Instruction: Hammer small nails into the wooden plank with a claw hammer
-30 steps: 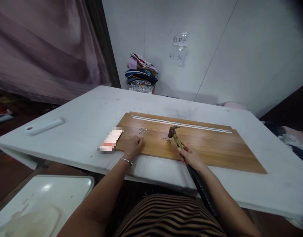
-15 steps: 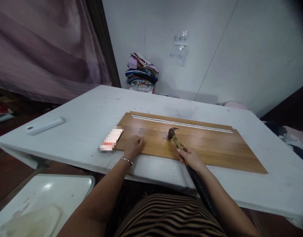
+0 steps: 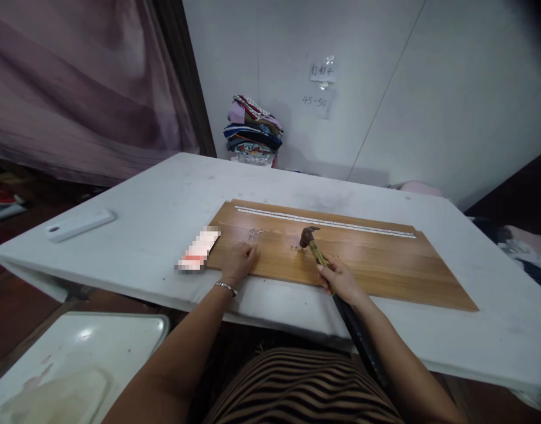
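My left hand [image 3: 239,259] lies at the near edge of a brown wooden board [image 3: 385,259], fingers pinched together. A thin nail [image 3: 257,238] seems to stand at its fingertips, though it is very small in view. Just beyond lie several loose nails [image 3: 252,233] on the board. In my right hand [image 3: 337,278] is a claw hammer [image 3: 315,253], gripped by its yellow and black handle. Its rusty head, claw pointing right, is above the middle of the board. Small dark nails or marks [image 3: 293,248] show beside the head on the wood.
Two white printed strips [image 3: 323,222] run along the board's far side. A phone [image 3: 197,250] with a blurred screen lies at the left end. The white table [image 3: 142,200] also carries a white handled object [image 3: 80,225]. Folded clothes [image 3: 254,129] are stacked against the wall.
The hammer and my right hand have shifted very slightly, the head a little to the right. My left hand stays where it was.
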Demonstrator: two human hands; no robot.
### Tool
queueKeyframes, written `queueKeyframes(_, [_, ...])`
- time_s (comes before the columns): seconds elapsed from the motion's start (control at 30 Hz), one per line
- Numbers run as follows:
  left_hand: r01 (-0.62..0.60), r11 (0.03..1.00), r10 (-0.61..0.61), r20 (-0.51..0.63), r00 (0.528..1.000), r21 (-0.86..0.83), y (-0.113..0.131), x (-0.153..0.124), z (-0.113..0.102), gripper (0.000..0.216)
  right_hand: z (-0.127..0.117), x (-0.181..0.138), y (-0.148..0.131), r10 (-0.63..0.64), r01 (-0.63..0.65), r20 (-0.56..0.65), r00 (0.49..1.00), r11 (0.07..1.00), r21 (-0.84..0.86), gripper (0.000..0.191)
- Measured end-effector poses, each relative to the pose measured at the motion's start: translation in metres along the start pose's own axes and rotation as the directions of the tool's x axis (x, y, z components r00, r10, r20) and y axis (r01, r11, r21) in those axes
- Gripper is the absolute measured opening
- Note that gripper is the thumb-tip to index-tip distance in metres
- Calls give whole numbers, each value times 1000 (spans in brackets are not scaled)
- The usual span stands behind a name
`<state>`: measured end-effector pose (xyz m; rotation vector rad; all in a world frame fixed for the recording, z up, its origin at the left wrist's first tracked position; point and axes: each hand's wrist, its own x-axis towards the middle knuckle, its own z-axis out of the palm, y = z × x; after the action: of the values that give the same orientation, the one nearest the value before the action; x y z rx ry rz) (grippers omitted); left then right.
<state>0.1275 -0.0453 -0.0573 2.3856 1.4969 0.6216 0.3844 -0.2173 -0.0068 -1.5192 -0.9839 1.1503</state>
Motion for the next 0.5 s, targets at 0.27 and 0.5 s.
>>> queueKeyframes(0.27, [-6,1000,5,-24,1000,-21,1,-1,0,42,1,1,8,1,-1,0,1000,1000,16,64])
queueKeyframes(0.5, [-5,1000,5,-6,1000,-10,0,0,0,42,-1,0,2,-3,3,-10,1000,1000,2,62])
